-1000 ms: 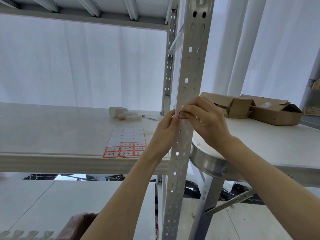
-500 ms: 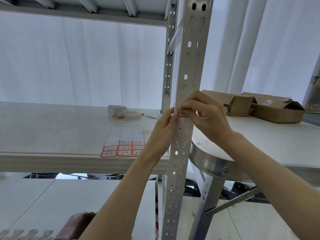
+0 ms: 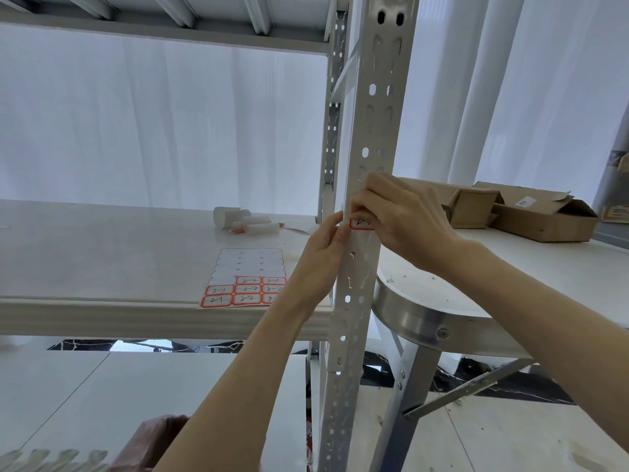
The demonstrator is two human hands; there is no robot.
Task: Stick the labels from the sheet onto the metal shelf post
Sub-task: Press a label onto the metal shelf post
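Near the middle of the frame, the fingertips of the right hand curl down onto the top edge of a red-bordered label and hold it against the front face of the metal shelf post. Only the lower part of the label shows under them, with some dark handwriting on it. The left hand comes up from the lower centre; its thumb and bent fingers close together at the post's left edge, touching the label's left end. Whether they grip the label alone or the post's edge as well cannot be told. Both forearms run down toward the bottom of the frame.

The post stands upright through the centre from top to bottom, punched with rows of holes and slots. Left of the hands, the label sheet lies flat at the front edge of the pale shelf board. Its upper rows are peeled bare, and its lower rows hold red-bordered labels with writing. Farther back on the board lie a few white rolls.

In the right of the frame, a round white table with a metal rim stands just beside the post, and on its far side sit open cardboard boxes. White curtains fill the background.
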